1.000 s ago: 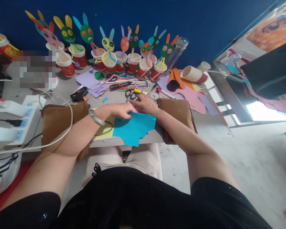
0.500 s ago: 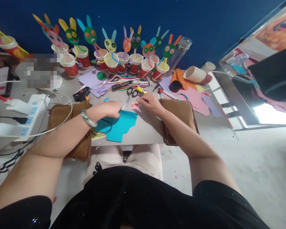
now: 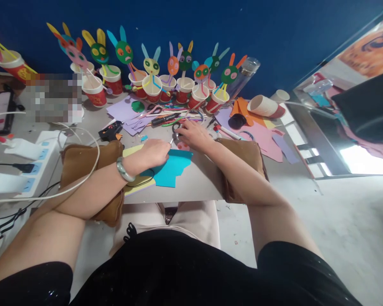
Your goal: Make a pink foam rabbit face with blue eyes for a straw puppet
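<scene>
My left hand (image 3: 157,153), with a bangle at its wrist, is closed on the upper left edge of a sheet of blue paper (image 3: 174,170). Beneath that sheet and the wrist lies yellow paper (image 3: 140,185). Just beyond, my right hand (image 3: 195,135) has its fingers on the handles of a pair of scissors (image 3: 175,126), which still lie on the table, blades towards me. The fingers partly cover the handles. Close below the right hand is a small pink paper piece with orange-red spots (image 3: 182,146).
Paper cups (image 3: 153,91) bearing rabbit-faced paper figures line the blue wall. Coloured paper (image 3: 264,140), markers (image 3: 162,120) and a black glue gun (image 3: 111,131) lie around. Brown cushions (image 3: 242,165) flank my forearms. A power strip (image 3: 35,165) with cables sits left; cups (image 3: 263,106) lie tipped right.
My right hand has left the pink paper piece and moved left onto the scissors' handles. My left hand has shifted the blue paper rightwards, showing more of the yellow paper. The view has tilted slightly.
</scene>
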Demonstrator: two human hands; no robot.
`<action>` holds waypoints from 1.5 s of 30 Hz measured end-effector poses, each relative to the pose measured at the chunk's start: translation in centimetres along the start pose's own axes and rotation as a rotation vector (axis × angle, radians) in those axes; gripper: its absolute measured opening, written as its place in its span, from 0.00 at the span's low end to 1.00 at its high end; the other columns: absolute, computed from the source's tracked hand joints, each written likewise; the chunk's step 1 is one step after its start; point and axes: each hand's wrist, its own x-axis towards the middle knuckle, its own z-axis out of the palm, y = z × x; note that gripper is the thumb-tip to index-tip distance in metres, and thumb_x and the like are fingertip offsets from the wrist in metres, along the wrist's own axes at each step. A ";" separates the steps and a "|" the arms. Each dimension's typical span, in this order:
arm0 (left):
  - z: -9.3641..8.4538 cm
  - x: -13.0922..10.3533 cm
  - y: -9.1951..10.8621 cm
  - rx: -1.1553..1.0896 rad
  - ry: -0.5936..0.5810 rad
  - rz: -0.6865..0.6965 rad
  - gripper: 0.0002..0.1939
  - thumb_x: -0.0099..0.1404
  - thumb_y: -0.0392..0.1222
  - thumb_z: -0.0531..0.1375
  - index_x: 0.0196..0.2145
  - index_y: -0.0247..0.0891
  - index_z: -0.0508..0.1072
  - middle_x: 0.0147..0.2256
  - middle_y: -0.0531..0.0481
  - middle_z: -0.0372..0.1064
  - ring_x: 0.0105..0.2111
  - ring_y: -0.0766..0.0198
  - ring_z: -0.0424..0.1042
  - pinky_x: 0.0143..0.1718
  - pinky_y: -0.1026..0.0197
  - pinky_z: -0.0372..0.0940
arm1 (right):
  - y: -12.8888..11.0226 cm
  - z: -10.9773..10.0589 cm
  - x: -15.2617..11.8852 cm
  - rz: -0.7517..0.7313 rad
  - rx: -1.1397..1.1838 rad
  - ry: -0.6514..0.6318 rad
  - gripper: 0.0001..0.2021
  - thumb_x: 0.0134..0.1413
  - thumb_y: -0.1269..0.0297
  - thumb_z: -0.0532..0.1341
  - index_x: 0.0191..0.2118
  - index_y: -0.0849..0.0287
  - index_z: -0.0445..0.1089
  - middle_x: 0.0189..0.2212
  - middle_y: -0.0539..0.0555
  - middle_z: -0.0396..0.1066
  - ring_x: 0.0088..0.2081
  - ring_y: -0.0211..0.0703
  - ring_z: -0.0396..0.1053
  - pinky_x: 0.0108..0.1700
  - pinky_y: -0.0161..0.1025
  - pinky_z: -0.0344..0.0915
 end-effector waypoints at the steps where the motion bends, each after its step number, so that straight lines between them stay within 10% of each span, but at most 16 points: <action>1: 0.2 0.0 0.1 0.003 0.019 0.017 0.17 0.69 0.36 0.54 0.47 0.31 0.80 0.44 0.31 0.81 0.46 0.43 0.81 0.41 0.52 0.69 | -0.1 -0.1 0.8 -0.067 -0.073 -0.028 0.18 0.68 0.68 0.56 0.56 0.61 0.79 0.54 0.68 0.74 0.54 0.57 0.68 0.50 0.46 0.59; 6: 0.8 0.0 -0.1 -0.012 0.060 0.097 0.15 0.70 0.35 0.54 0.44 0.31 0.80 0.41 0.33 0.81 0.42 0.46 0.81 0.40 0.53 0.68 | -1.1 -0.4 3.5 -0.251 -0.206 -0.148 0.17 0.66 0.72 0.55 0.51 0.65 0.80 0.50 0.69 0.76 0.51 0.58 0.70 0.49 0.47 0.58; 13: 1.0 -0.3 -0.2 -0.022 0.040 0.315 0.10 0.68 0.35 0.58 0.40 0.35 0.80 0.37 0.40 0.81 0.36 0.52 0.79 0.36 0.54 0.64 | -0.9 -2.4 1.6 0.142 -0.102 -0.066 0.19 0.64 0.61 0.58 0.56 0.61 0.75 0.45 0.64 0.81 0.44 0.58 0.74 0.41 0.44 0.57; 17: 1.2 -0.3 0.2 -0.058 0.044 0.331 0.10 0.66 0.34 0.58 0.40 0.35 0.81 0.35 0.40 0.80 0.35 0.52 0.78 0.36 0.55 0.65 | -0.6 -2.6 -0.5 0.301 0.017 -0.246 0.19 0.59 0.50 0.65 0.49 0.58 0.79 0.45 0.61 0.82 0.47 0.59 0.75 0.38 0.42 0.57; 29: 1.1 -0.1 0.9 -0.048 0.045 0.349 0.11 0.68 0.32 0.57 0.41 0.33 0.80 0.38 0.37 0.81 0.36 0.52 0.79 0.37 0.54 0.66 | 0.2 -1.9 -0.5 0.233 0.214 -0.370 0.11 0.60 0.61 0.67 0.44 0.63 0.77 0.37 0.57 0.79 0.37 0.44 0.71 0.36 0.37 0.58; 45: 1.7 0.4 0.9 -0.047 0.050 0.332 0.13 0.70 0.34 0.55 0.46 0.35 0.78 0.42 0.38 0.81 0.41 0.51 0.80 0.41 0.54 0.69 | -1.2 -2.3 6.3 0.258 0.269 -0.108 0.15 0.57 0.63 0.67 0.48 0.64 0.77 0.43 0.59 0.79 0.38 0.46 0.70 0.38 0.38 0.57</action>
